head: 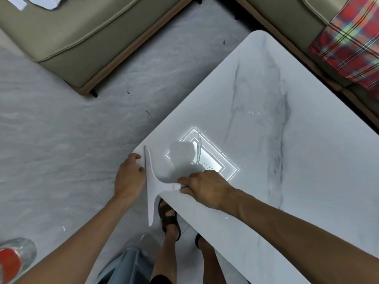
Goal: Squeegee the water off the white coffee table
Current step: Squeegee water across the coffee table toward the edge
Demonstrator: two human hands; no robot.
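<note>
The white coffee table has a marble-veined top and fills the right half of the view. A white squeegee lies with its blade along the table's near-left corner edge, part of the blade hanging past the edge. My right hand grips the squeegee's handle. My left hand is cupped just off the table edge, beside the blade, fingers apart and holding nothing. A thin streak of water and small droplets glisten in a bright light reflection behind the blade.
Two beige sofas stand nearby, one at top left and one at top right with a red plaid blanket. A clear bottle with a red label is at bottom left. My sandalled feet stand at the table corner on grey floor.
</note>
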